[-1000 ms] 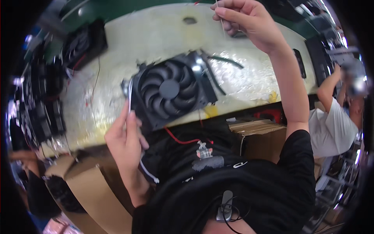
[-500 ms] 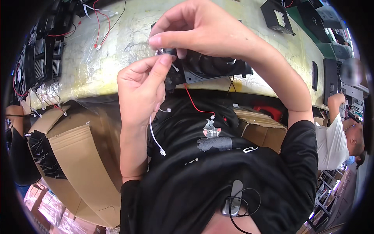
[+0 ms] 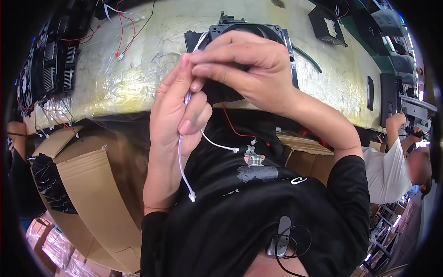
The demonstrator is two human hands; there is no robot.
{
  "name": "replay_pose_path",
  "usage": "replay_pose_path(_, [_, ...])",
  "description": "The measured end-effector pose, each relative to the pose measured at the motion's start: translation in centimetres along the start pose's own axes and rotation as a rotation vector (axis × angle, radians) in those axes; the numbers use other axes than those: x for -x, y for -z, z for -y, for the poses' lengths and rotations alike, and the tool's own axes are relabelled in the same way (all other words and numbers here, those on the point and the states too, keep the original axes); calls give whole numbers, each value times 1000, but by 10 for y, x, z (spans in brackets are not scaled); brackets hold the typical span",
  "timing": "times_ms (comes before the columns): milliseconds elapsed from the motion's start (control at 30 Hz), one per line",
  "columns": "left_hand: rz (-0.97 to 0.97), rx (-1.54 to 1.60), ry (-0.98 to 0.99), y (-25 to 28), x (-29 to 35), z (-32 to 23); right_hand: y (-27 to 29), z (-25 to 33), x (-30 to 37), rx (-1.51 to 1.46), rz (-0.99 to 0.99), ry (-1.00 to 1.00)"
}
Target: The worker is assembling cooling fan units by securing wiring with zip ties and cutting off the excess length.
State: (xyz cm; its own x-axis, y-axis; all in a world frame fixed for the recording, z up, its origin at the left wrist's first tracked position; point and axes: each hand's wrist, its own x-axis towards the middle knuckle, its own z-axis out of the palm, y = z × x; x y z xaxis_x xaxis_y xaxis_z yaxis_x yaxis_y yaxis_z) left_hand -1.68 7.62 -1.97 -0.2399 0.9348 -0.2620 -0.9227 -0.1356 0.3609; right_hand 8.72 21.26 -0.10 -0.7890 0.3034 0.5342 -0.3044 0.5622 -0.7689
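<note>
Held up over the near edge of the bench, my left hand (image 3: 173, 108) is closed around a thin white cable (image 3: 183, 161). The cable's end hangs below the palm with a small white connector (image 3: 192, 196). My right hand (image 3: 256, 69) pinches at the left fingertips, where the cable runs; the exact pinch point is hidden. Above the fingers the cable leads to a black fan unit (image 3: 272, 31) on the bench, mostly covered by my right hand. A second white cable end (image 3: 221, 146) sticks out beside the left wrist. A red wire (image 3: 233, 123) dangles over the bench edge.
Black units with metal fins (image 3: 48, 74) line the bench's left end. Loose red and black wires (image 3: 121, 46) lie at the back. A black box (image 3: 327, 25) stands far right. Below the bench are open cardboard boxes (image 3: 92, 180). A person in white (image 3: 387, 166) is at the right.
Both hands have shifted, with the right hand coming lower and revealing more of the fan unit. The left fingers now wrap the cable, and its hanging end reaches lower.
</note>
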Motion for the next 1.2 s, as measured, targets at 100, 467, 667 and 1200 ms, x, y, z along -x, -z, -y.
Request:
replay_pose_path(100, [-57,-250,-107,-6,0,3,5,-2,-5,10,-128,-24])
replay_pose_path(467, [-219,-966,-329,18,3,2,40,-4,-47,56,-53,-353])
replay_pose_path(667, [-246,-932,-300,15,5,2,32,-22,-46,-6,35,-308])
replay_pose_path(1200, [-203,-921,-307,14,5,0,31,-17,-47,-31,102,-382])
